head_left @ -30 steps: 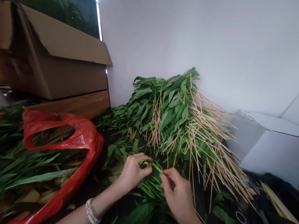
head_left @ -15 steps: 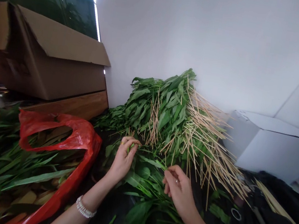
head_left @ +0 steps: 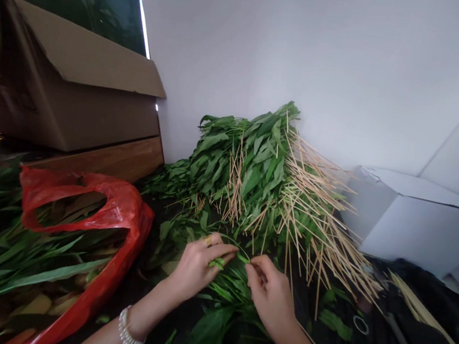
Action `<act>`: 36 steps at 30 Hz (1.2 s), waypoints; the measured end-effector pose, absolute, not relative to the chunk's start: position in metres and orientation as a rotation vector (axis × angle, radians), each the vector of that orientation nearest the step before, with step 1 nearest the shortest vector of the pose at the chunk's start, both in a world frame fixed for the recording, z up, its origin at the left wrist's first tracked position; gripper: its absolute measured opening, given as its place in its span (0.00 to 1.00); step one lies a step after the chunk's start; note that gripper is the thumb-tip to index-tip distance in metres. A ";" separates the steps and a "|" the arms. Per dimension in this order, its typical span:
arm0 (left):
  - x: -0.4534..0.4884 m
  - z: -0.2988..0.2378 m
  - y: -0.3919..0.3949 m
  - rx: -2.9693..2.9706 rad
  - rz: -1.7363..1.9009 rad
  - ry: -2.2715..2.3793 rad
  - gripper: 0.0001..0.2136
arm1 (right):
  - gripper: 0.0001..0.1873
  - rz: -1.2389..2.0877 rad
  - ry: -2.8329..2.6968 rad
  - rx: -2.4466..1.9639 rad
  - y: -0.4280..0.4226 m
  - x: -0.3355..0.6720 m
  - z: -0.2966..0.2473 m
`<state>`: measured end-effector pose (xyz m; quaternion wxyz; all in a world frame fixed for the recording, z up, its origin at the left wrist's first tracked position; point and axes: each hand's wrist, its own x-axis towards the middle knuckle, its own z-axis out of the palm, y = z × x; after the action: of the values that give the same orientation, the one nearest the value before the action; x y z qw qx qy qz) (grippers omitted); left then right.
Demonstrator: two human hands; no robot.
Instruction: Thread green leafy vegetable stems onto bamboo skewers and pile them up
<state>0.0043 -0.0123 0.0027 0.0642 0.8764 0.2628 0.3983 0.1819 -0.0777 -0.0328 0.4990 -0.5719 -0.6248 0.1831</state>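
My left hand (head_left: 197, 265), with a bead bracelet on the wrist, pinches a folded green leaf stem (head_left: 218, 263) between thumb and fingers. My right hand (head_left: 270, 292) is closed in a pinch on the other end of the same green stem, a few centimetres to the right. Both hands hover over loose green leaves (head_left: 214, 316) on a black sheet. Just behind them rises a big pile of leafy greens threaded on thin bamboo skewers (head_left: 267, 184), leaning against the white wall.
A red plastic bag (head_left: 116, 217) full of long green leaves lies at the left. A brown cardboard box (head_left: 71, 92) sits on a wooden ledge behind it. A white box (head_left: 419, 221) stands at the right, with more skewers (head_left: 414, 303) beside it.
My left hand, which had reached up toward the skewered pile, came back down and right to meet my right hand. Both now pinch a green stem between them.
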 end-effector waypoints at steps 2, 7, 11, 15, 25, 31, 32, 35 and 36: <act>0.005 0.001 -0.012 2.756 1.144 0.810 0.10 | 0.09 0.348 -1.563 -1.388 -0.079 0.182 -0.033; 0.006 0.003 -0.013 3.017 0.905 0.755 0.09 | 0.08 0.249 -1.626 -1.407 -0.081 0.180 -0.035; 0.008 0.003 -0.014 3.140 0.816 0.704 0.09 | 0.08 0.239 -1.663 -1.403 -0.080 0.180 -0.038; 0.007 0.003 -0.012 3.192 0.828 0.719 0.09 | 0.09 0.233 -1.670 -1.432 -0.080 0.183 -0.038; 0.013 -0.003 -0.012 2.810 1.032 0.924 0.05 | 0.16 0.151 -1.775 -1.321 -0.084 0.180 -0.034; -0.012 0.012 0.018 2.012 1.471 1.243 0.09 | 0.16 0.412 -1.518 -1.313 -0.083 0.188 -0.030; -0.015 0.013 0.021 1.972 1.489 1.240 0.10 | 0.15 0.490 -1.465 -1.319 -0.082 0.189 -0.031; -0.015 0.012 0.019 1.979 1.417 1.154 0.13 | 0.14 0.574 -1.419 -1.310 -0.078 0.187 -0.033; -0.014 0.011 0.016 1.982 1.389 1.126 0.13 | 0.14 0.557 -1.429 -1.311 -0.077 0.186 -0.033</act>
<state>-0.0139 0.0158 0.0109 0.2340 0.7218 0.4103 0.5058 0.1864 -0.0773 -0.0334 0.5328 -0.5497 -0.5994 0.2338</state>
